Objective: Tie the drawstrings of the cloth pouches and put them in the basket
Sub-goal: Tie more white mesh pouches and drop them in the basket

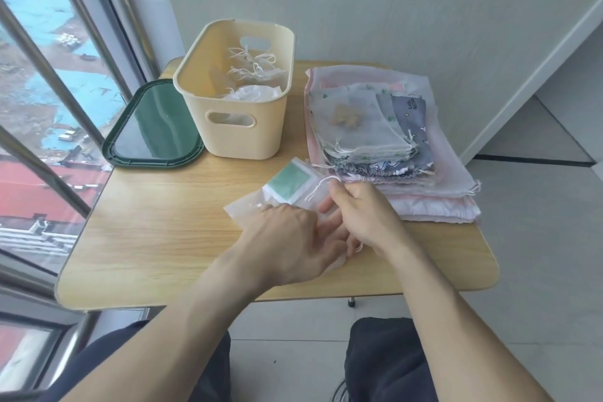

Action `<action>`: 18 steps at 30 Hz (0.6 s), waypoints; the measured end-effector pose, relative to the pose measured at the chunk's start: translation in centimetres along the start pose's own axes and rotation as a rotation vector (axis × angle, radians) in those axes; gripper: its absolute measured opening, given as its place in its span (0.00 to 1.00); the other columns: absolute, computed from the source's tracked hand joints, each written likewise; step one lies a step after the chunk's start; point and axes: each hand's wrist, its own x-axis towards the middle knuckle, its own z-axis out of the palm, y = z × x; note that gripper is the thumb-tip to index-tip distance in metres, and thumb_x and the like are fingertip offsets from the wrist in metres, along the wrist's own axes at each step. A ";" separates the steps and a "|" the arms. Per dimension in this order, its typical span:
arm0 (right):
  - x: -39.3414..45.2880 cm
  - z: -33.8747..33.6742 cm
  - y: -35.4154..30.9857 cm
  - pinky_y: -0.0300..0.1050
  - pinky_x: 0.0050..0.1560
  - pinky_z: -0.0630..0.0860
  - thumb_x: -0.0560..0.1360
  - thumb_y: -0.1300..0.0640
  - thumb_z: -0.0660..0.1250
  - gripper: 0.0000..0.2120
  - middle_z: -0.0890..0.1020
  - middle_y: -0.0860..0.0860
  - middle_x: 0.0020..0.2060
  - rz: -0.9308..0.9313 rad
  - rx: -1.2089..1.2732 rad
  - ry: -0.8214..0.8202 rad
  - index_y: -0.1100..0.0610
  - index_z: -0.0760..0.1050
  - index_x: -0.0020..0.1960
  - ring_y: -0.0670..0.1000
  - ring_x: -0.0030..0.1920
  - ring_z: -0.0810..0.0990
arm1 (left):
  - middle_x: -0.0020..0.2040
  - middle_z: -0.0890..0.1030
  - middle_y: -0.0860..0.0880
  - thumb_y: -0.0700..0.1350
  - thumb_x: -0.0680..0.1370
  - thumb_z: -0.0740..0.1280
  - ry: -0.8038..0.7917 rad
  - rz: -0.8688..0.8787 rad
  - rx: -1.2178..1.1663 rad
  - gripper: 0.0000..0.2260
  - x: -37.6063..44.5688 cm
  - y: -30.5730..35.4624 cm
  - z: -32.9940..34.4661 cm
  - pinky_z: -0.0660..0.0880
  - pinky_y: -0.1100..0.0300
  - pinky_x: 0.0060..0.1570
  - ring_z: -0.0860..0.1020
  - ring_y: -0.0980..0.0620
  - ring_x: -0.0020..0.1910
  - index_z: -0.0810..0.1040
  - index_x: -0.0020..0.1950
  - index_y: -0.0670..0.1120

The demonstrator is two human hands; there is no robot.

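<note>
To tie this one well, the cords should be drawn snug before knotting, and the sheer pouch (277, 196) lies on the table (163, 238) under both hands, in front of the basket (241, 137), the left hand (293, 238) pressing it flat with relaxed fingers while the right hand (362, 215) pinches its white drawstring (321, 182).

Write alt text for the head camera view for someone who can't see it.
Two bare hands, left hand and right hand, work on a sheer white pouch at the front of a small wooden table. Behind it stand a cream basket already holding tied pouches, a green lid to its left, and a stack of pouches on the right.
</note>
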 end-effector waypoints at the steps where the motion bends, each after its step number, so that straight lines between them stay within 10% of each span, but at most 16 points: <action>1: 0.0 0.0 0.1 0.41 0.21 0.68 0.85 0.45 0.54 0.24 0.84 0.57 0.30 0.019 0.011 -0.006 0.58 0.80 0.42 0.61 0.24 0.81 | 0.30 0.77 0.50 0.66 0.75 0.65 -0.039 0.028 -0.016 0.21 0.1 -0.1 -0.2 0.71 0.54 0.38 0.77 0.48 0.35 0.74 0.31 0.52; 7: -0.2 -0.9 -0.4 0.46 0.28 0.74 0.80 0.47 0.66 0.19 0.85 0.52 0.37 -0.034 0.249 -0.157 0.65 0.79 0.53 0.52 0.30 0.81 | 0.40 0.79 0.57 0.59 0.73 0.73 -0.246 0.017 -0.200 0.13 0.0 -1.2 -0.6 0.73 0.65 0.40 0.76 0.61 0.38 0.82 0.44 0.50; 12: -0.7 -2.1 0.1 0.45 0.64 0.76 0.78 0.51 0.71 0.36 0.76 0.46 0.69 -0.244 0.045 -0.175 0.53 0.58 0.81 0.45 0.64 0.79 | 0.39 0.79 0.56 0.59 0.76 0.70 -0.268 0.012 -0.180 0.13 0.1 -1.4 -0.4 0.71 0.67 0.37 0.75 0.59 0.38 0.81 0.42 0.50; 18: -1.4 -2.4 1.0 0.42 0.54 0.80 0.81 0.57 0.66 0.11 0.81 0.44 0.57 -0.412 -0.023 0.145 0.49 0.76 0.63 0.41 0.52 0.82 | 0.39 0.78 0.57 0.59 0.76 0.70 -0.325 -0.060 -0.322 0.12 0.2 -2.0 -1.0 0.75 0.61 0.44 0.77 0.56 0.42 0.75 0.41 0.53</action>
